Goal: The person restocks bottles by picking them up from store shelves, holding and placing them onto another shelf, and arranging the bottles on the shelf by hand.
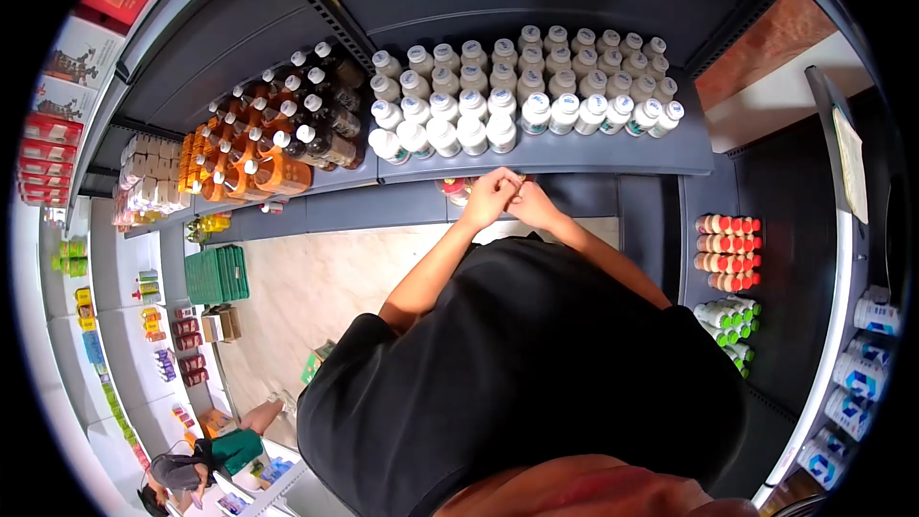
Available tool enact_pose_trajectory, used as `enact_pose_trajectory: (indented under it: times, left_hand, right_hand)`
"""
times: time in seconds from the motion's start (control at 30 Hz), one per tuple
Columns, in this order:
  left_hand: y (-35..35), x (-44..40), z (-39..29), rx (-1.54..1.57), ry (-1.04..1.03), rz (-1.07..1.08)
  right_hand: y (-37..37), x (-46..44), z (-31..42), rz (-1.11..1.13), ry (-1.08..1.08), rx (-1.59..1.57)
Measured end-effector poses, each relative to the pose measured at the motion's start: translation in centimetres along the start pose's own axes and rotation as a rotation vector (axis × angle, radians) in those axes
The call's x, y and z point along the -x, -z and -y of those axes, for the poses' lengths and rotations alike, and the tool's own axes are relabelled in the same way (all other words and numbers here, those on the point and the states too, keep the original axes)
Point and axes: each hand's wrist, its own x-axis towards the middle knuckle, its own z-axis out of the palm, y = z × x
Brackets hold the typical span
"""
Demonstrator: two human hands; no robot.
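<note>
My left hand (490, 199) and my right hand (536, 205) meet just in front of the upper shelf's front edge (574, 163). The fingers of both are bent and pressed together, touching each other. What they hold, if anything, is hidden by the fingers. Just behind my left hand, lower down, red-and-white packages (457, 189) show in part. Closest above my hands on the shelf are rows of white bottles (501, 132) with white caps, standing upright.
Left along the shelf stand dark bottles (325, 146) and orange drink bottles (278, 174). Small bottles with red caps (729, 241) and green caps (732, 316) are at the right. Green crates (216, 275) rest on the floor (316, 278). Another person (206, 460) is at the lower left.
</note>
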Motion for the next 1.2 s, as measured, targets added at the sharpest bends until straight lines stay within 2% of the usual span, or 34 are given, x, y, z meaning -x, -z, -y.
enact_pose_trajectory:
  times: [0.03,0.1,0.17,0.23,0.27,0.33,0.4,0.57,0.67,0.77,0.93,1.2]
  left_hand:
    - [1.1,0.3,-0.2,0.034,-0.012,-0.033]
    - [4.2,0.7,-0.5,-0.100,-0.027,-0.048]
    - [6.4,1.4,-0.8,-0.197,-0.043,-0.079]
    - [8.2,2.2,-1.2,-0.225,-0.035,-0.020]
    - [9.1,2.5,-1.2,-0.238,-0.032,0.007]
    - [10.9,2.9,0.0,-0.277,-0.038,0.031]
    - [12.5,2.9,1.3,-0.307,-0.024,0.047]
    - [14.2,4.5,1.9,-0.309,0.053,0.072]
    - [14.9,4.6,2.7,-0.415,-0.004,0.080]
    - [15.0,4.5,3.2,-0.342,0.080,0.054]
    - [15.1,4.3,1.0,-0.470,0.061,0.043]
    - [15.2,3.3,2.6,-0.410,0.117,-0.014]
  right_hand:
    - [-0.7,-0.6,0.1,0.001,-0.007,-0.012]
    - [-1.4,-1.5,2.1,-0.004,-0.025,-0.038]
    - [-2.5,-2.9,3.4,-0.119,-0.028,-0.028]
    - [-3.1,-4.6,4.1,-0.188,-0.063,0.028]
    - [-3.2,-5.1,5.2,-0.212,-0.118,-0.058]
    - [-3.0,-6.8,4.5,-0.260,-0.016,0.073]
    - [-3.4,-8.1,3.3,-0.272,-0.065,0.003]
    - [-3.8,-9.6,2.5,-0.361,-0.081,-0.022]
    - [-3.5,-10.0,2.2,-0.394,-0.052,0.021]
    - [-3.2,-9.8,1.9,-0.473,0.004,0.078]
    - [-2.0,-10.8,0.3,-0.474,0.035,0.096]
    - [-1.3,-11.6,-0.8,-0.341,0.017,0.015]
